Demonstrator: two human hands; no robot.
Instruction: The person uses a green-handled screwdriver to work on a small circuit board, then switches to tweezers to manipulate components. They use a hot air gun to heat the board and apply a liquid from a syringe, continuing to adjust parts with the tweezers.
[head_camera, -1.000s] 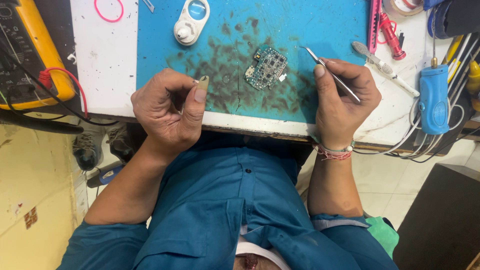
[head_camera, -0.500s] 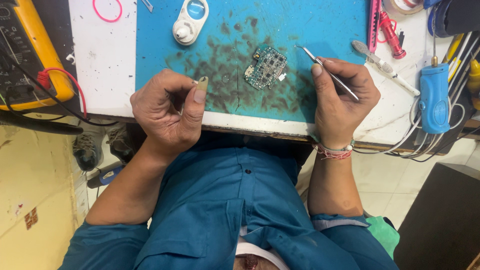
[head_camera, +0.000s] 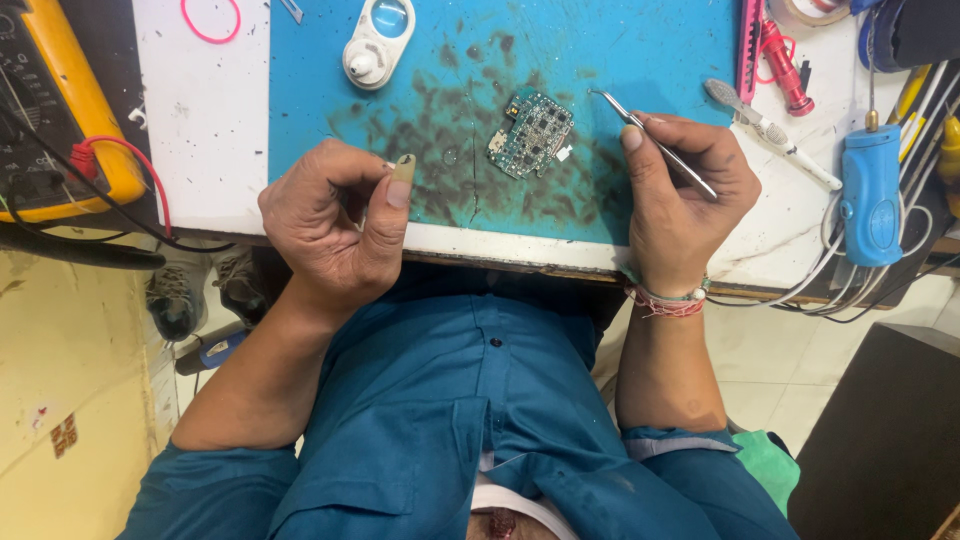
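Fingers L: left hand (head_camera: 335, 225) pinches small tan part (head_camera: 404, 166), raised for inspection.
Fingers R: right hand (head_camera: 680, 200) grips tweezers (head_camera: 655, 140), tip near circuit board (head_camera: 530, 135).

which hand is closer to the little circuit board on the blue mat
Right. The right hand sits just beside the circuit board, tweezers tipped toward it; the left hand is farther off.

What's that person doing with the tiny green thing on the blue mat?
A person in a blue shirt sits at a workbench. The right hand holds metal tweezers, their curved tip hanging just right of a small green circuit board that lies on a stained blue mat. The left hand pinches a tiny part between thumb and fingers; what it is cannot be told. A yellow meter sits at the left, a blue tool at the right.
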